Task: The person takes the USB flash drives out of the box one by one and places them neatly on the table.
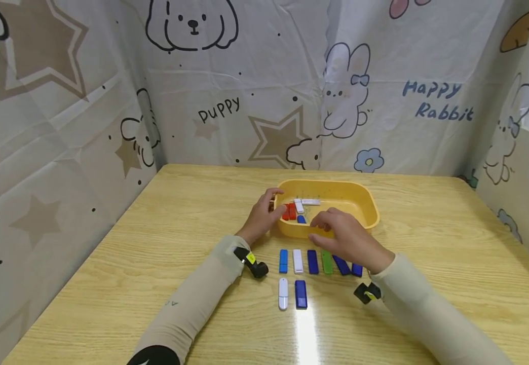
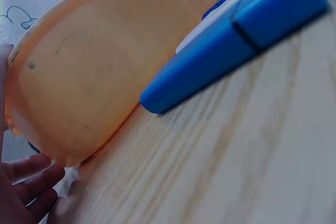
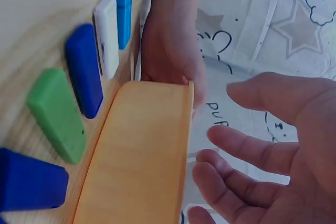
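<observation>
While I follow along from a distance, the head view shows me a shallow yellow plastic tub with rounded corners (image 1: 337, 189) on the pale wood table (image 1: 146, 243). The left hand (image 1: 262, 215) grips its left end, thumb over the rim. The right hand (image 1: 346, 238) hangs at the near rim, thumb and fingers moderately apart, with nothing visible between them. Inside, bunched at the left, lie two small red plastic sticks (image 1: 292, 211), two slim white sticks (image 1: 299, 206) and a short blue stick (image 1: 301, 219). In front of the tub runs a row of sticks, its right end partly behind the right hand; nearer are a round-ended white stick (image 1: 283, 294) and a dark blue oblong stick (image 1: 301, 294), side by side.

From the left wrist, I see fingertips against the tub's corner and a glossy light blue stick (image 2: 231, 45) lying flat on the table. The tub's wall looks thin; I judge it light and slightly flexible, steadiest by the rim.

In the right wrist view, the fingers curve loosely above the rim. The green block-like stick (image 3: 56, 115) looks hard, light and a little slippery; I'd pinch it across its long sides.
</observation>
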Available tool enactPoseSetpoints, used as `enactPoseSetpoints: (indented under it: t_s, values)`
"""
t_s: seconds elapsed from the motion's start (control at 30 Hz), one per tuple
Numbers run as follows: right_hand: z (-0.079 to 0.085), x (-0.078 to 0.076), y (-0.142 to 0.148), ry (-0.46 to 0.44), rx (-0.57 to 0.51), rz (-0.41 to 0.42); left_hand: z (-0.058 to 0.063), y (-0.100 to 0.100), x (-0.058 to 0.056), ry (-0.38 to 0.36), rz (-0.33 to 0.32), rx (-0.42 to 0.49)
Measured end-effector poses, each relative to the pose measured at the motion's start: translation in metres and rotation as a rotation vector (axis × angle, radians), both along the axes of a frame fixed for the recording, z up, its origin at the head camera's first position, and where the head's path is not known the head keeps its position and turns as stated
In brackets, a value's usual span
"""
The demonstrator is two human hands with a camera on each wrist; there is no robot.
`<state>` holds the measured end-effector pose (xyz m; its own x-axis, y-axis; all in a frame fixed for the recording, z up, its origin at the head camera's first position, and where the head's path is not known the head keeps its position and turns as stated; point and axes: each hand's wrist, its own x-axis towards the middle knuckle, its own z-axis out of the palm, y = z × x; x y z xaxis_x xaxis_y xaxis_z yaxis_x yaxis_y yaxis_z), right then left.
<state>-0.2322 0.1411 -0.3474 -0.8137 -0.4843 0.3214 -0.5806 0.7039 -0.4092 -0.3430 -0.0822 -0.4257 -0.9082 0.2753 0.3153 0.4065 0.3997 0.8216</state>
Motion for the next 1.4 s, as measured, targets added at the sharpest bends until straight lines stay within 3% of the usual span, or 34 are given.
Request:
enactPoseSetpoints:
  t_s: [0.37,0.63,0.97,1.17,1.4]
  values:
    - [-0.005,-0.051,-0.016,-0.152,0.001,-0.107,0.001,0.000,0.001,-0.011,-0.007,0.008]
    - [-0.014,-0.074,-0.019,-0.278,0.004,-0.147,0.000,0.001,0.002,-0.008,-0.006,0.003]
    - [-0.021,-0.090,-0.022,-0.398,0.075,-0.155,0.001,0.001,-0.001,0.014,0.011,0.011]
    - [-0.021,-0.091,-0.022,-0.468,0.118,-0.127,0.001,0.001,-0.001,0.004,0.011,-0.002]
    - [-0.025,-0.092,-0.021,-0.487,0.126,-0.117,0.000,0.001,-0.001,0.003,0.006,-0.004]
